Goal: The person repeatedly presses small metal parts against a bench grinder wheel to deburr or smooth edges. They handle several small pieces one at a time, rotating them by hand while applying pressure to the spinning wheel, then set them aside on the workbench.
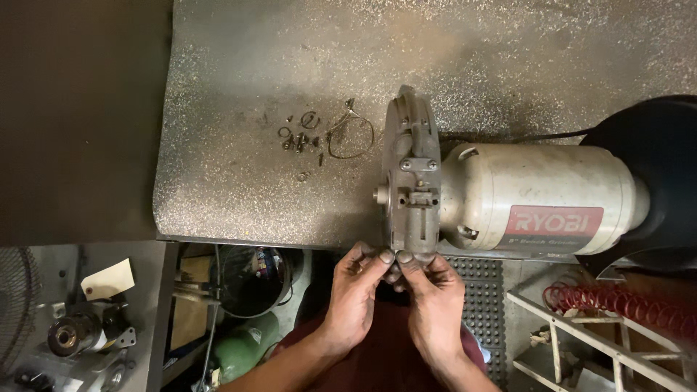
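Two hands, the left hand (357, 284) and right hand (430, 288), pinch with narrow fingers the lower rim of the bench grinder's wheel guard (411, 181) at the workbench (239, 196) edge, while loose screws and washers (299, 138) left of the guard suggest it is partly dismantled.

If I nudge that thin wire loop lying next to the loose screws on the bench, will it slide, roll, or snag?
The wire loop looks thin and springy, so it would probably flex rather than move as one stiff piece. It seems very light and should skid easily on the speckled metal bench top. Its open hooked end could catch the small screws and washers lying just beside it.
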